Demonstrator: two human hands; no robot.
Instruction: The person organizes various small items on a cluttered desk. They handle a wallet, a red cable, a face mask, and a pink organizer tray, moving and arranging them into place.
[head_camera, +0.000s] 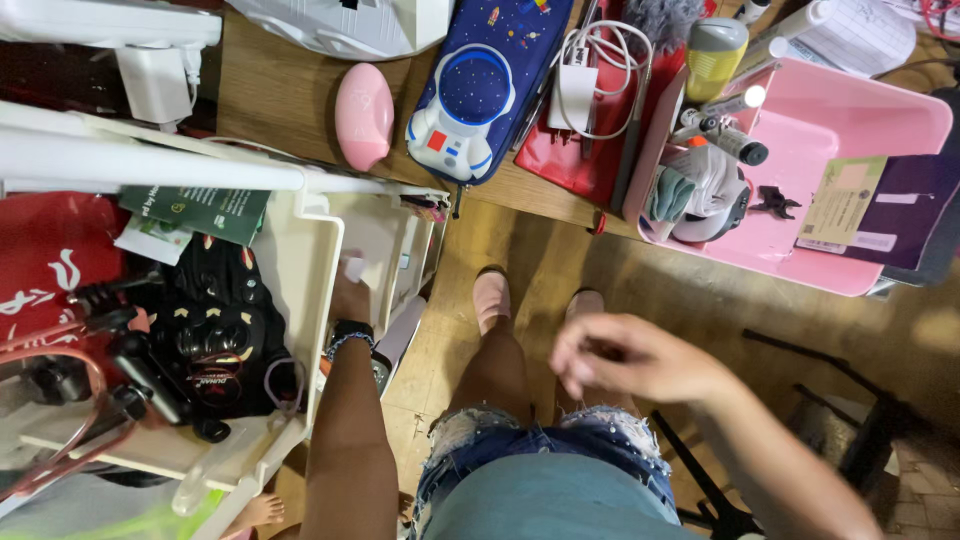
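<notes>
Here, at the far left, we see a white cart (300, 260) whose top tray holds black gloves (215, 335), red cords (60, 400) and a green packet (200, 208). Our left hand (350, 295) reaches straight ahead into the narrow side bin (390, 240) fixed to the cart's right edge. A dark wristband (352, 330) sits at the wrist. The fingers are sunk into the bin and partly hidden by its wall, so we cannot tell whether they grip anything or lie loose. The bin's long axis runs away from us, in line with the left forearm, and it lies just ahead of that hand and well to the left of the other one. The left hand is clearly the nearer of the two.

Further on, a pink oval (364, 115) and a blue case (480, 85) with an astronaut figure rest on the wooden table (270, 90). Below them we see our feet in pink slippers (491, 297) on the floor.

To the right, our right hand (625, 355) hangs in the air above the knees, blurred, fingers curled loosely inward and holding nothing that we can make out. Beyond it, on the table's edge, stands a pink tub (860, 120) with markers, a grey cloth and a card inside, well apart from either hand.
</notes>
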